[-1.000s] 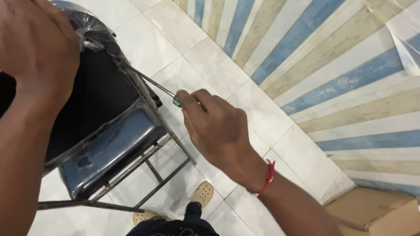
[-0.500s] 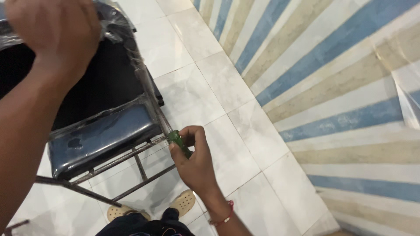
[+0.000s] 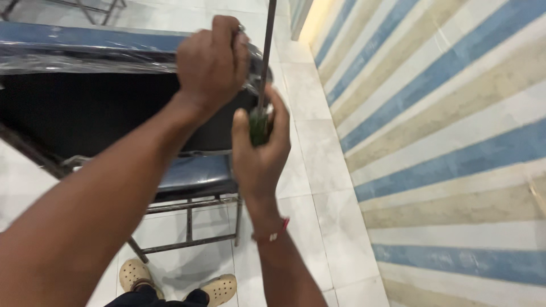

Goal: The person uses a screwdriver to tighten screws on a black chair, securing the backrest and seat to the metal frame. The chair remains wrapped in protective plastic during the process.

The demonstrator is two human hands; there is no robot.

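Observation:
My right hand (image 3: 260, 149) grips the green handle of a screwdriver (image 3: 263, 68), whose long metal shaft points upward past the top of the view. My left hand (image 3: 211, 61) is closed over the top corner of a black chair backrest (image 3: 102, 113) wrapped in clear plastic. The two hands are close together, the left just above and left of the right. A red thread band circles my right wrist. The chair's blue seat (image 3: 193, 175) lies below the backrest, on a dark metal frame (image 3: 187, 224).
White floor tiles (image 3: 307, 187) run under the chair. A rug with blue, beige and white stripes (image 3: 455, 142) covers the floor to the right. My feet in beige clogs (image 3: 219, 288) show at the bottom. Another metal frame (image 3: 79, 7) stands at the top left.
My right hand has risen from beside the chair's lower frame to the backrest top, turning the screwdriver shaft upward. The view has tilted up, and my left hand has stayed on the backrest.

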